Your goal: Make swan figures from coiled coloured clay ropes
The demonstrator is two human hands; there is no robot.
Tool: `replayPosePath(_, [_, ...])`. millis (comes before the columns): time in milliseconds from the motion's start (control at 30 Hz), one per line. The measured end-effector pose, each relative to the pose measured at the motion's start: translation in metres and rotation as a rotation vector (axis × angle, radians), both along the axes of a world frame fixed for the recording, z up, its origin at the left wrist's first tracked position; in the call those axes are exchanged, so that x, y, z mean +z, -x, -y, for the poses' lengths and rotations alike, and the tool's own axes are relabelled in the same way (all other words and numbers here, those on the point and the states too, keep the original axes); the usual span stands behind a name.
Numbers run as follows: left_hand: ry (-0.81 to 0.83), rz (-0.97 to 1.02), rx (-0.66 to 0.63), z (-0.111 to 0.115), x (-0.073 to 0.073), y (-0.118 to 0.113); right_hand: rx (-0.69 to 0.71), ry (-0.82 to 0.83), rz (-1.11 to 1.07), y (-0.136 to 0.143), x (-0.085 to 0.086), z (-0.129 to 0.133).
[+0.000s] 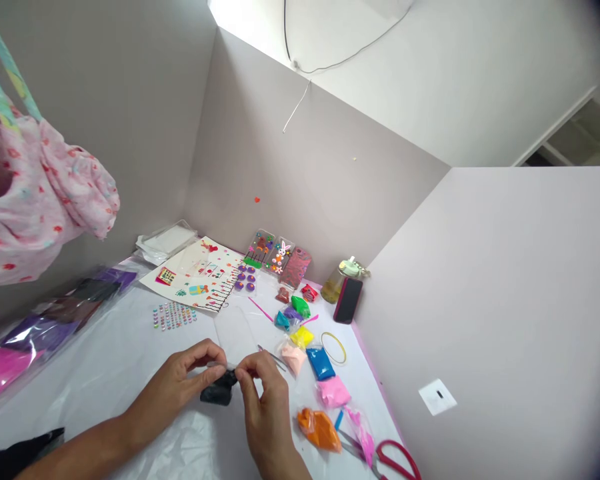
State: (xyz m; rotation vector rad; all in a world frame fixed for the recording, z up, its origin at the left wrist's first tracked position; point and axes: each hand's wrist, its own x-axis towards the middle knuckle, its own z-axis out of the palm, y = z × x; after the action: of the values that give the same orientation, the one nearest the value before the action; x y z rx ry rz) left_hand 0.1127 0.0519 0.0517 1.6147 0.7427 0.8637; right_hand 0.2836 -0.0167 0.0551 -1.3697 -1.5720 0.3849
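Near the front middle of the white-covered table, a small black packet hangs between my two hands. My left hand pinches its upper left edge between thumb and fingers. The right side of the packet's top is pinched by my right hand, fingers bent. Just beyond them lies a clear, see-through flat piece. A thin pointed tool rests partly behind my right hand, beside a peach packet.
Coloured packets, including a blue one and an orange one, line the right side. Red-handled scissors lie front right. A phone leans by a bottle. A decorated sheet and decorated cases lie behind.
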Motion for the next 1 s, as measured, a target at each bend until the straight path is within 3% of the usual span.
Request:
replayPosePath(500, [-0.084,-0.003,0.068,0.001,-0.004,0.000,0.017,0.049,-0.002,0.004,-0.001,0.004])
replayPosePath(733, [0.048,0.017,-0.012,-0.002,-0.009,0.000,0.016,0.042,0.026,0.002,0.005,0.003])
replayPosePath(833, [0.023,0.018,0.007,-0.002,-0.008,-0.001,-0.018,0.074,0.017,0.000,0.008,0.004])
replayPosePath(1000, [0.037,0.011,0.027,-0.004,-0.009,0.000,0.039,0.108,0.025,0.003,0.012,0.003])
